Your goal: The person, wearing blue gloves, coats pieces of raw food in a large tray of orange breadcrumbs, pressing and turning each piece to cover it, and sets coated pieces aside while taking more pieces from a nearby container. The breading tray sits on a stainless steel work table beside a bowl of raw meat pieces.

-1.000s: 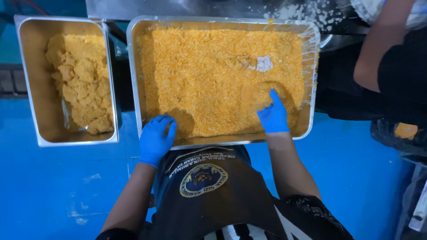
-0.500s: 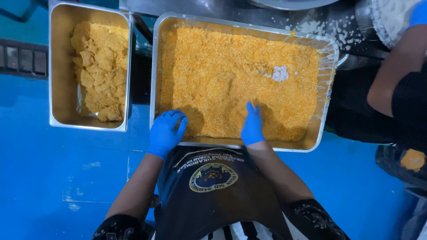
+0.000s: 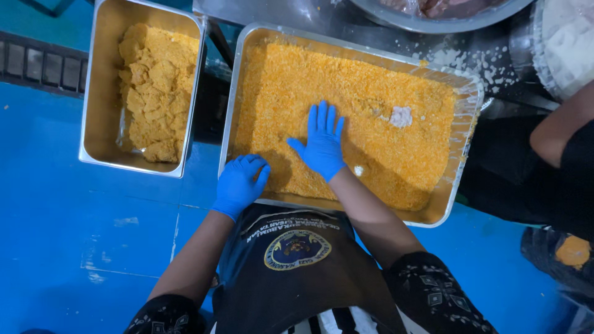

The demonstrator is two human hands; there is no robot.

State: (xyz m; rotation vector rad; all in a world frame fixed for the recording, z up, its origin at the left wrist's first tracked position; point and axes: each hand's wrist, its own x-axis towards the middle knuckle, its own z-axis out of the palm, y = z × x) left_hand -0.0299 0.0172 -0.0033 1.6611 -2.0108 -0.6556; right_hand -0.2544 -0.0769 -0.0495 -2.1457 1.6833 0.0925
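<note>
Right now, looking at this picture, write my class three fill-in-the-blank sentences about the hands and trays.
1. Both hands wear ____ gloves.
2. The right hand lies flat, fingers spread, on the orange ____ in the large tray.
3. The left hand grips that tray's ____ edge.

Missing words: blue; crumbs; near

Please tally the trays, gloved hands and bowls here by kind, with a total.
Rectangular metal trays: 2, the large crumb tray and the smaller tray.
Blue-gloved hands: 2, left hand and right hand.
Round bowls: 1, metal bowl.
Total: 5.
</note>
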